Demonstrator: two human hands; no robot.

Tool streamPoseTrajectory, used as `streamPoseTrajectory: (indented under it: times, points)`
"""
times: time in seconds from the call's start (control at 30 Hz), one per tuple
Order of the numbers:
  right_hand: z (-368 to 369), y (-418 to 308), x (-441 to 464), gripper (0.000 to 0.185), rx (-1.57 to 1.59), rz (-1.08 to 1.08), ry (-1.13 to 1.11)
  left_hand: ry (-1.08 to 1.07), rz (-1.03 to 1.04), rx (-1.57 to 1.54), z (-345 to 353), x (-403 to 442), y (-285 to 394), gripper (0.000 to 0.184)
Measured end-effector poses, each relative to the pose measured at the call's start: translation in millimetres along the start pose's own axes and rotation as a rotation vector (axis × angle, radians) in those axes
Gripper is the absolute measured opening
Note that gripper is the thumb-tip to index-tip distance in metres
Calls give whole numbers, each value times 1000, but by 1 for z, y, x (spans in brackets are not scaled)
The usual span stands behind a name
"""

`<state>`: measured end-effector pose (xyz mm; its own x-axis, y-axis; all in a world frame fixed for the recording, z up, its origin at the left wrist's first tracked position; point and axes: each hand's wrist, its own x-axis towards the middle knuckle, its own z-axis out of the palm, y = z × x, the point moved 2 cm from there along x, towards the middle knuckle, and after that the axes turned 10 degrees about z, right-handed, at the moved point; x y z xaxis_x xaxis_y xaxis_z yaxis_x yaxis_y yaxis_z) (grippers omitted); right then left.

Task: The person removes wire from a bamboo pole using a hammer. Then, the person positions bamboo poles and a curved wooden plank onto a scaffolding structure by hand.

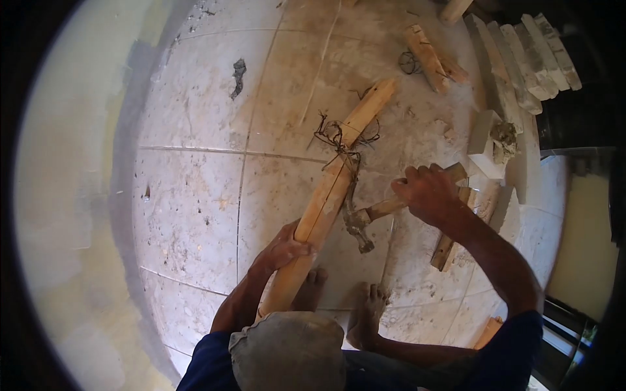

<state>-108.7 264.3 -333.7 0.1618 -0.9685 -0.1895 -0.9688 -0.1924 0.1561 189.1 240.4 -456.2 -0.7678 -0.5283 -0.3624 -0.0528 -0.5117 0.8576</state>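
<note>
My left hand (291, 246) is wrapped round a long wooden beam (324, 201) that slants up and away from me over the tiles. A tangle of dark wire (337, 138) is wound about the beam near its far part. In my right hand (430, 192) is the wooden handle of a claw hammer (357, 225), held to the right of the beam. The hammer's metal head lies beside the beam, its upper end close to the wire; whether it touches the wire I cannot tell.
Dusty floor tiles (195, 189) lie all around, with a dark scrap (238, 78) at the upper left. Short wood pieces (427, 57) and a wire coil (409, 62) are at the far right. White blocks (536, 55) stand along the right side. My bare feet (368, 313) are close by.
</note>
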Motion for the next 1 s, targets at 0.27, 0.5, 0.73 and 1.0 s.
streamPoseTrajectory:
  times: [0.27, 0.5, 0.73, 1.0]
  points:
    - [45, -34, -49, 18, 71, 242, 15, -8, -29, 143, 1, -2, -11, 62]
    - [0, -28, -54, 16, 406, 618, 199, 157, -9, 36, -15, 19, -16, 61]
    - [16, -23, -58, 11, 199, 270, -109, -91, -30, -135, -22, 23, -26, 52]
    - [-22, -10, 11, 9, -135, -69, -47, -56, -1, -91, -8, 19, -10, 54]
